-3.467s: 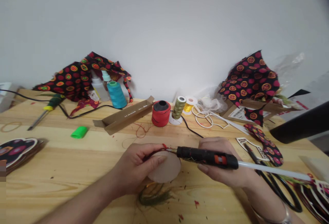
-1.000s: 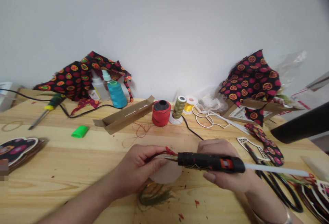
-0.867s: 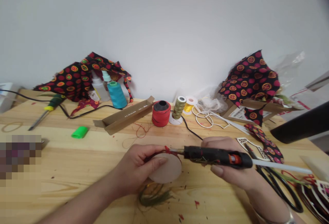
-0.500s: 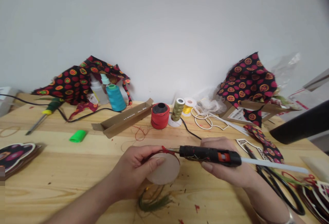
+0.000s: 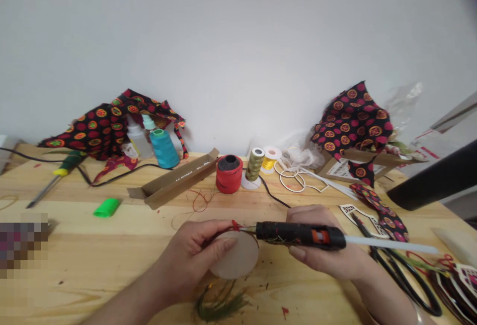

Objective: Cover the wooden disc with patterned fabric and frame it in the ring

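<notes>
Above the green tassel [image 5: 221,309], steady the pale disc [image 5: 236,261], pinched in the left hand [image 5: 188,255]; level the glue gun [image 5: 294,234], gripped in the right hand [image 5: 335,264], aiming the nozzle [image 5: 249,229] at the red knot [image 5: 235,225] by the disc's edge; squeeze sparingly, clear of the loose thread [image 5: 200,203] beyond

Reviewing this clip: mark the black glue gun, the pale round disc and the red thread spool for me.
Black glue gun [image 5: 300,235]: head view, on the middle of its barrel.
Pale round disc [image 5: 238,258]: head view, on its flat face.
Red thread spool [image 5: 229,180]: head view, on the wound thread.
</notes>
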A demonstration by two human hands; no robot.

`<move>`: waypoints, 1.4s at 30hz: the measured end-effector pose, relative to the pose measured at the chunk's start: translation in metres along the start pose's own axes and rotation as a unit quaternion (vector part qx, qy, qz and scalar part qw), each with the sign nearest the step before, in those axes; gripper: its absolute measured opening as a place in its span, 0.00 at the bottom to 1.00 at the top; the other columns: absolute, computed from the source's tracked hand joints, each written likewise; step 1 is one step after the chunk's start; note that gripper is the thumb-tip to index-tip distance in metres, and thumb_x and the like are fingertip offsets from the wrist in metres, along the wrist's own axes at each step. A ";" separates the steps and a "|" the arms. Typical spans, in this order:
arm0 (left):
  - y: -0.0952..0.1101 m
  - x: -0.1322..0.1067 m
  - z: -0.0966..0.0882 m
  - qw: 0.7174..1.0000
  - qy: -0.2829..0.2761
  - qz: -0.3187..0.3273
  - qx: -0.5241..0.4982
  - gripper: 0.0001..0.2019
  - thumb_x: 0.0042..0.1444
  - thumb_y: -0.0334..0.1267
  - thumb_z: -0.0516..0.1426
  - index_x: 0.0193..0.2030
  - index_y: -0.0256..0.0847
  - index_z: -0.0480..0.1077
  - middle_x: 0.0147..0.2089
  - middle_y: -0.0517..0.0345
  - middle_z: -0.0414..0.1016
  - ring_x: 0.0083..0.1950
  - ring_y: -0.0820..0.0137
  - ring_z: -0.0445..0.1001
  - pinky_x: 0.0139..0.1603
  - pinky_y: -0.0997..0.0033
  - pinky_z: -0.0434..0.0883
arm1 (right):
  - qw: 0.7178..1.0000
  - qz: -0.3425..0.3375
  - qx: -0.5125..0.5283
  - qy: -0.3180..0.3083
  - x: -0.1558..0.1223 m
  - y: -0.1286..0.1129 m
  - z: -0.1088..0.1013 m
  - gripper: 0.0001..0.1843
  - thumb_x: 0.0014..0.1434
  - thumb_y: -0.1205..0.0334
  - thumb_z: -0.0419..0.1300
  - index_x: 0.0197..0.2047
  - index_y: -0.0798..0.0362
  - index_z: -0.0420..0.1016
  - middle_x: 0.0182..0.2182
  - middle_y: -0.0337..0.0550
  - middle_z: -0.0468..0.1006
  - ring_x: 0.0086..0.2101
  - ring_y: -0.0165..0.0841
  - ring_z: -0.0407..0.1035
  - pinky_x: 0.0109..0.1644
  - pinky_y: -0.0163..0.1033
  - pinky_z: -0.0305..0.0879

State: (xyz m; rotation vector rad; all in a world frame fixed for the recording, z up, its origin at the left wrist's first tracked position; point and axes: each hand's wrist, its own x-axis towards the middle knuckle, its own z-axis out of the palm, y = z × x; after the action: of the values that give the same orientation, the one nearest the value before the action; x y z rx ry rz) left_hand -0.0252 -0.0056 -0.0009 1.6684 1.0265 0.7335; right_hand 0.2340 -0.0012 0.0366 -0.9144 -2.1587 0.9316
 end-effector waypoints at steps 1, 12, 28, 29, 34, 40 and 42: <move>0.000 0.000 0.000 1.000 0.004 0.003 0.012 0.11 0.60 0.44 0.56 0.44 0.49 0.79 0.40 0.62 0.83 0.38 0.67 0.78 0.36 0.77 0.73 | 1.000 0.000 0.001 0.003 0.000 0.000 0.000 0.16 0.54 0.55 0.57 0.21 0.52 0.60 0.19 0.35 0.62 0.21 0.26 0.56 0.24 0.35 0.50; -0.021 0.002 -0.005 0.997 0.048 0.020 0.053 0.12 0.55 0.45 0.60 0.46 0.56 0.79 0.45 0.63 0.83 0.42 0.63 0.81 0.42 0.75 0.77 | 0.999 0.017 0.009 0.040 0.004 -0.002 0.002 0.19 0.50 0.52 0.59 0.18 0.51 0.56 0.17 0.33 0.59 0.19 0.25 0.54 0.23 0.33 0.49; -0.004 0.002 -0.001 0.999 0.041 0.013 0.017 0.11 0.59 0.42 0.57 0.46 0.51 0.79 0.42 0.62 0.83 0.39 0.67 0.79 0.38 0.79 0.74 | 0.999 0.003 -0.020 0.035 0.001 -0.001 0.002 0.15 0.53 0.55 0.57 0.21 0.53 0.61 0.19 0.36 0.62 0.21 0.26 0.56 0.24 0.33 0.50; -0.003 0.002 -0.001 0.999 0.040 0.009 0.010 0.11 0.59 0.41 0.57 0.45 0.50 0.79 0.41 0.62 0.83 0.39 0.68 0.79 0.38 0.79 0.74 | 0.999 0.001 -0.023 0.030 0.000 -0.001 0.002 0.15 0.54 0.55 0.57 0.21 0.53 0.61 0.19 0.36 0.62 0.21 0.26 0.56 0.24 0.33 0.49; -0.003 0.002 0.000 0.999 0.038 0.012 -0.003 0.09 0.59 0.39 0.57 0.43 0.48 0.79 0.38 0.63 0.82 0.38 0.70 0.77 0.38 0.80 0.71 | 0.999 0.006 -0.039 0.006 -0.001 -0.006 0.003 0.15 0.55 0.57 0.56 0.21 0.53 0.61 0.19 0.37 0.63 0.21 0.26 0.57 0.24 0.33 0.50; 0.000 0.000 0.000 1.000 0.019 0.002 -0.009 0.09 0.60 0.40 0.56 0.40 0.45 0.79 0.37 0.62 0.81 0.36 0.70 0.75 0.35 0.79 0.69 | 0.998 0.001 -0.062 0.007 -0.001 -0.005 0.003 0.15 0.56 0.57 0.56 0.21 0.53 0.60 0.19 0.36 0.62 0.21 0.26 0.57 0.24 0.33 0.50; 0.000 0.000 0.000 1.000 0.014 0.005 -0.009 0.09 0.60 0.40 0.56 0.40 0.45 0.78 0.37 0.62 0.81 0.36 0.70 0.75 0.35 0.79 0.69 | 0.998 0.002 -0.065 0.006 0.000 -0.003 0.003 0.15 0.57 0.57 0.56 0.22 0.53 0.60 0.19 0.36 0.63 0.21 0.26 0.57 0.25 0.33 0.50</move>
State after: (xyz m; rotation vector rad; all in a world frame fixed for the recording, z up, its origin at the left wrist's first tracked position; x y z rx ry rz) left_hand -0.0249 -0.0053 -0.0008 1.6534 1.0299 0.7713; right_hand 0.2307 -0.0042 0.0374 -0.9836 -2.2300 0.7928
